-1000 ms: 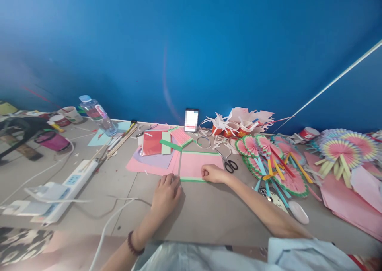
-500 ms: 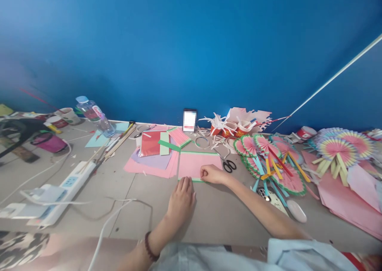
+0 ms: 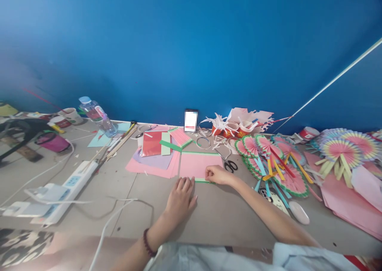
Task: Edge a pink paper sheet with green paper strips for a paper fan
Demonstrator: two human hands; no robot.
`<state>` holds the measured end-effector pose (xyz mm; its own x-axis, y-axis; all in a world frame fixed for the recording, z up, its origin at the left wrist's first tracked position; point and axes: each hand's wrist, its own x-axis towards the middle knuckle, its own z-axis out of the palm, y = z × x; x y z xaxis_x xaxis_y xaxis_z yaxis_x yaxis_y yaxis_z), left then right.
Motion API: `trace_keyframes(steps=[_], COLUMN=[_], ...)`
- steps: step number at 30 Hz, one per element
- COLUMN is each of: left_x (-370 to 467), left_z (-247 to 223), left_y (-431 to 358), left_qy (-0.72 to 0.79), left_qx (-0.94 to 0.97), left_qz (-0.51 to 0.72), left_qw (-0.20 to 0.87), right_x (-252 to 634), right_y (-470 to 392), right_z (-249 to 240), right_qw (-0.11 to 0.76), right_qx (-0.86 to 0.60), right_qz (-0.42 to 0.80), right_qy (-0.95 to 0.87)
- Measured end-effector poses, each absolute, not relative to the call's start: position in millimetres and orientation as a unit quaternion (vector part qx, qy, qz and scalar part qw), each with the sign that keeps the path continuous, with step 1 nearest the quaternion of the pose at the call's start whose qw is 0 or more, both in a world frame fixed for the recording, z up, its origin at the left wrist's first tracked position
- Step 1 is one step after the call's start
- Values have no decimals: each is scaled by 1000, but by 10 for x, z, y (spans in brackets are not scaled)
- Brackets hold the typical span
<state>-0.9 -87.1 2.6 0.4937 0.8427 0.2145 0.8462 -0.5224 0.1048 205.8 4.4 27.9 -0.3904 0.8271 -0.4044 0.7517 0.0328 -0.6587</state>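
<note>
A pink sheet (image 3: 197,164) with green strips along its top and bottom edges lies flat on the grey table. My left hand (image 3: 180,196) lies flat with its fingers spread a little, the fingertips on the sheet's lower left edge. Over the green strip at the sheet's lower right, my right hand (image 3: 218,175) has its fingers curled together; whatever they pinch is too small to name. Just right of the sheet lie black-handled scissors (image 3: 230,166). Behind it are a pleated pink piece (image 3: 180,137), a green strip (image 3: 170,145) and a red packet (image 3: 151,143).
A phone (image 3: 191,121) stands against the blue wall. Paper fans (image 3: 270,153), a white mouse (image 3: 299,212) and cups with paper scraps (image 3: 229,130) are on the right. On the left are a power strip (image 3: 71,181), white cables and a leaning bottle (image 3: 98,116).
My right hand has slid slightly right along the sheet's lower edge. My left thumb is spread further from its fingers. The whole view has shifted slightly.
</note>
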Motion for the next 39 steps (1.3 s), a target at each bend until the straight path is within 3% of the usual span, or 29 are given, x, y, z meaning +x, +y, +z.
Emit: trace_keyframes(steps=[30,33,36,39], left_x=[2,36,47,44], left_z=[69,64,40,6], left_y=[-867,-880,-884,-881], left_qy=[-487,-492,-493,-495], left_qx=[-866,-863,-861,-859], left_qz=[-110,-116,-122,-128], left_qw=[8,13,10,10], right_x=[2200,2228,2112,1912], right_y=[-57,-248,-544,-817], right_z=[307,324,285,161], right_qw=[16,67,158,150], right_qx=[-585,-584,-575,-504], right_qz=[307,252,124,88], right_qy=[-751,-768,-793,-846])
